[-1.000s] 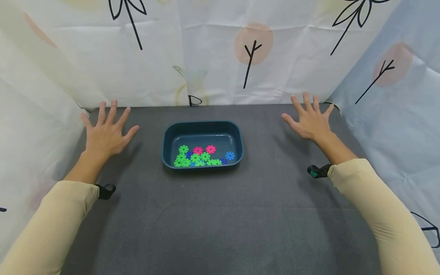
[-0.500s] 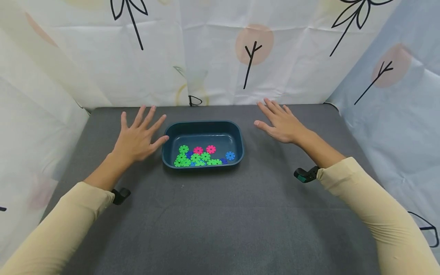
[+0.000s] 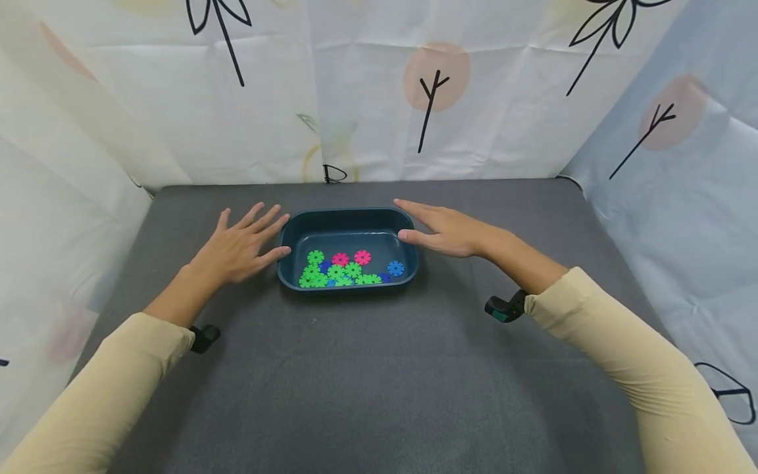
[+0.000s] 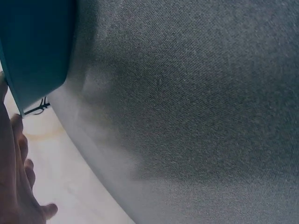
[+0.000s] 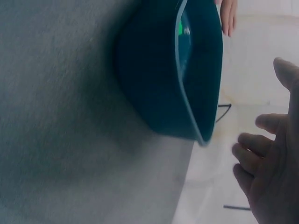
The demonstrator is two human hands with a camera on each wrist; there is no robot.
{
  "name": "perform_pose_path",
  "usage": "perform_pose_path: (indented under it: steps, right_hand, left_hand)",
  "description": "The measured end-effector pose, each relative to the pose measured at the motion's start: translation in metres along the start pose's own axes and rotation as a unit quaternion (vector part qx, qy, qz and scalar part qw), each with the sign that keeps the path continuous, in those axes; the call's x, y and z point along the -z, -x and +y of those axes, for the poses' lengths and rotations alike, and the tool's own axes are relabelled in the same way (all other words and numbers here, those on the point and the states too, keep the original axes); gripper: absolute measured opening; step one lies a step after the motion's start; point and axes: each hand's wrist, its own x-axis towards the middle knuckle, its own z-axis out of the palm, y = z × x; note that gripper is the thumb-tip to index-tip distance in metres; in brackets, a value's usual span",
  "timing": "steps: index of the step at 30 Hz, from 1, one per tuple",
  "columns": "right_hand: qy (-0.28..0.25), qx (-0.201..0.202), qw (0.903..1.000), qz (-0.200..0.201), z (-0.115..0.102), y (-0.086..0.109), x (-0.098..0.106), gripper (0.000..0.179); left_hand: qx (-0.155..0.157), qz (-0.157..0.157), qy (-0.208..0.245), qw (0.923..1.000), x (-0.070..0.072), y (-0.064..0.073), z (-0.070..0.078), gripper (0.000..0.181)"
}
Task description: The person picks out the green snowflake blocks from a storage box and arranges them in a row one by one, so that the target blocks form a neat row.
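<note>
On the grey tabletop [image 3: 379,395], toward its back edge, stands a dark teal tub [image 3: 355,241]. At its left side is the left hand [image 3: 241,249], fingers spread; at its right rim the right hand [image 3: 449,232], fingers straight, thumb apart; touching I cannot tell. Inside lie green, pink and blue notched discs [image 3: 335,272]

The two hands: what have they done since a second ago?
The left hand moved right, to the left end of the blue tray; the right hand moved left, to its right end. Nothing visibly gripped or let go. The tray and the notched discs inside it stayed put.
</note>
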Motion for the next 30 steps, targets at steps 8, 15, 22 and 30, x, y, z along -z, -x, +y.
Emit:
perform_pose_path:
  steps: [8, 15, 22, 30]
  right_hand:
    - [-0.093, 0.008, 0.9915, -0.09, -0.006, -0.019, -0.003, 0.072]
    - [-0.162, -0.001, 0.9743, -0.156, -0.011, -0.035, 0.002, 0.064]
    - [-0.174, -0.019, 0.9661, -0.19, -0.014, -0.05, -0.006, 0.063]
    - [-0.231, -0.036, 0.9399, -0.249, -0.018, -0.065, -0.019, 0.062]
  left_hand:
    - [-0.037, -0.002, 0.003, 0.9993, 0.001, 0.001, 0.0, 0.072]
    - [-0.065, -0.009, -0.002, 0.9979, 0.002, 0.002, 0.0, 0.07]
    - [-0.073, -0.02, -0.005, 0.9971, 0.007, 0.002, 0.002, 0.071]
    - [-0.07, -0.036, -0.008, 0.9969, 0.013, 0.002, 0.004, 0.075]
